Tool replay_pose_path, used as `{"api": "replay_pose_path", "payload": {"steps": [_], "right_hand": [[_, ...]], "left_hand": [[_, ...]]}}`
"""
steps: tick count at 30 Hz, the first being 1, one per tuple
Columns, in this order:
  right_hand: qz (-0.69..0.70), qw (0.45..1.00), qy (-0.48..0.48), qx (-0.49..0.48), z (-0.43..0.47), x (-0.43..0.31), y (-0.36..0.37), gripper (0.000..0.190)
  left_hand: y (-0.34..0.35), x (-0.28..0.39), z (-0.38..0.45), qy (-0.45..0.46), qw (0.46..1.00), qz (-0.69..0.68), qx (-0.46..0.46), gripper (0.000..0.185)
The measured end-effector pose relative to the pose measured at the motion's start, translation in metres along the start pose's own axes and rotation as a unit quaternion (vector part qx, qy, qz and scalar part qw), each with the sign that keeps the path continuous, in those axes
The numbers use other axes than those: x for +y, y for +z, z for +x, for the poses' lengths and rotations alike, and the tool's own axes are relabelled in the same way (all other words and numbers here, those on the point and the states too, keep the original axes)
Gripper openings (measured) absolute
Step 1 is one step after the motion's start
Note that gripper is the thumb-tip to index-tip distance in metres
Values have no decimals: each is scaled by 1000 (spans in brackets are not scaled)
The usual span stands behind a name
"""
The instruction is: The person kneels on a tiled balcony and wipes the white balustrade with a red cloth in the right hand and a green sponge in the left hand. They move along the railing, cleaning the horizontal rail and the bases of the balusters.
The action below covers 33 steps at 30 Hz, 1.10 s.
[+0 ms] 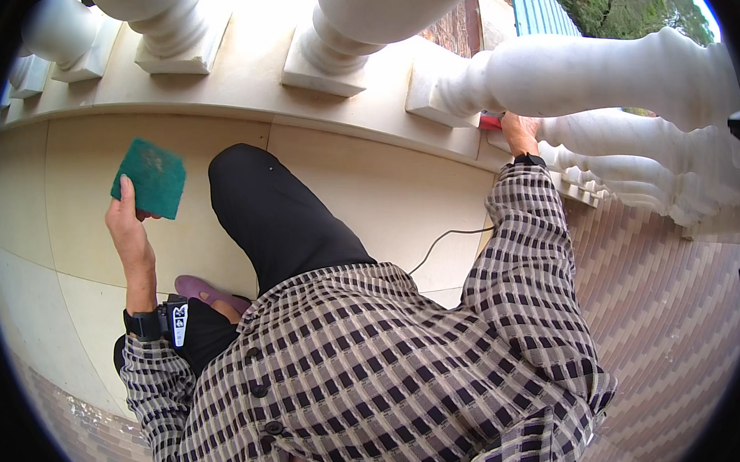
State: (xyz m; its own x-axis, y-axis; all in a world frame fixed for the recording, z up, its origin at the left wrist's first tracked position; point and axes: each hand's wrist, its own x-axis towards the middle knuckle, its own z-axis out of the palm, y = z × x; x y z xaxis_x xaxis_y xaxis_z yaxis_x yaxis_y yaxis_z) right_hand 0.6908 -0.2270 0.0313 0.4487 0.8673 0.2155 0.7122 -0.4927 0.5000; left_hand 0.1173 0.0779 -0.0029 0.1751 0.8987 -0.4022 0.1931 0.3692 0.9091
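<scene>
A green scouring pad [151,178] is pinched between the thumb and fingers of my left hand [132,224], above the tiled floor at the left. The pad has a worn, brownish patch near its upper edge. At the right, my right hand [520,133] reaches to the foot of the balustrade, beside a white stone baluster [544,77]. Something red [490,122] shows at its fingers, mostly hidden by the baluster, and whether the hand grips it cannot be told.
White balusters [341,38] stand along a pale stone ledge [243,81] across the top and right. Below lie large beige floor tiles [367,181] and, farther right, brownish patterned tiles [650,316]. A thin dark cable [436,243] runs by my right sleeve. My bent knee is in front of the ledge.
</scene>
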Motion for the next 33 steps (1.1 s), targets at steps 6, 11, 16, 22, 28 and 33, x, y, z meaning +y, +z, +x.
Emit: {"api": "replay_pose_path", "payload": {"steps": [6,11,16,22,28,33], "right_hand": [[34,946,202,-252,-56,-31,-14,19],[66,916,250,-306,-113,7,-36,21],[235,745,612,-124,-137,77,-42,29],[262,856,393,-213,-113,78,25,28],[159,935,222,-228,-125,11,10,25],[218,934,152,-241,-110,-70,-19,26]], "left_hand": [[3,8,-7,12,1000,-8,21,37],[-3,-3,-2,-2,999,-30,19,38],[-12,-16,11,0,1000,-5,23,37],[-19,-6,29,33,999,24,4,38],[-22,26,64,74,995,42,-56,37],[-24,23,64,71,994,36,-73,39]]}}
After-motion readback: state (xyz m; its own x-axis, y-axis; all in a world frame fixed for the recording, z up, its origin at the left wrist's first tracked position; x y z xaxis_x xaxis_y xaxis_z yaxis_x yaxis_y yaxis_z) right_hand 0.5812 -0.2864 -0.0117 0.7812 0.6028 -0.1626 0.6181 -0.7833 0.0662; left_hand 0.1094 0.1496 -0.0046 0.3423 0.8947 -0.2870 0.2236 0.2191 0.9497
